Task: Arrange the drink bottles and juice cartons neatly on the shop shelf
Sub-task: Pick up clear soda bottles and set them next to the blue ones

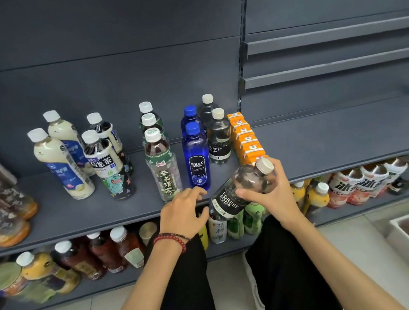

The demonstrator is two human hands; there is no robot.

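grey back panel [118, 63], pale tiled floor [366, 240], white crate [406, 241] at right — contents blurred

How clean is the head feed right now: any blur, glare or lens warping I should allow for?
Head view: the centre is sharp, with labels on the soda bottle in the right hand and on the blue bottle readable; the bottles at the left edge are smeared; the edges of the shelf bow from the wide lens; light is even, shadows soft, no strong glare.
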